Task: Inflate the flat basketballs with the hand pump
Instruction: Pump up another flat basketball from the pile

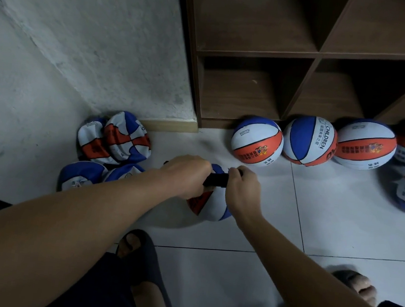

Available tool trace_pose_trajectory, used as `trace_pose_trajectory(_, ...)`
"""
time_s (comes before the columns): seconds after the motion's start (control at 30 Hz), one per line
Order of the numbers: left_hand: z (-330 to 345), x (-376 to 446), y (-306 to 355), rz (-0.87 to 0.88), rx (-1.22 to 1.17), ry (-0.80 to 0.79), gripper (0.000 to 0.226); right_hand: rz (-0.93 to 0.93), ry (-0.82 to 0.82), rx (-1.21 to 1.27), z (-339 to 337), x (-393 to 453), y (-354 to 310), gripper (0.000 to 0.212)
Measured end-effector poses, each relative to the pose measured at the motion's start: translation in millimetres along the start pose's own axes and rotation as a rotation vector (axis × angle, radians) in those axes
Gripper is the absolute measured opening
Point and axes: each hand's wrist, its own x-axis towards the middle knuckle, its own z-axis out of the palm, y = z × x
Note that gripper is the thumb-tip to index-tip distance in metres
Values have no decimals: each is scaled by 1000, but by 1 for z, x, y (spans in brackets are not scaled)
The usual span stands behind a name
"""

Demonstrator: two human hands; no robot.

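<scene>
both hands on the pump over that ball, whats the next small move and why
Probably another push down on the pump handle. The left hand and the right hand grip it together above the ball, which looks smaller and less round than the full balls by the shelf, so it likely needs more air.
</scene>
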Motion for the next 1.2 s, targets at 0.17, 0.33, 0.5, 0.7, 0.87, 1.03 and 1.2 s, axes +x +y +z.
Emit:
trace_pose_trajectory(0.17, 0, 1, -4, 21, 12, 56, 18, 26, 1, 25, -5, 3, -5, 27)
trace_pose_trajectory(0.33, -3, 4, -9, 18, -41, 74, 26, 47, -4, 68, -27, 14, -6, 25)
trace_pose_trajectory(0.5, -2, 3, -31, -51, -56, 75, 32, 131, 67, 158, -74, 46, 7, 20)
trace_pose_trajectory(0.7, 0, 5, -16, -26, -36, 65, 28, 110, 151, 123, -62, 42, 8, 25)
trace_pose_trajectory(0.87, 6, 5, 0, -31, -63, 90, 20, 11, 155, 66, -27, 17, -1, 23)
trace_pose_trajectory(1.03, 1, 0, 11, 6, -41, 46, 16, 4, 83, 44, -2, 4, 2, 26)
trace_pose_trajectory(1.2, 1, -4, 11, 4, 4, 40, 37, 26, 53, 27, 1, -1, 4, 29)
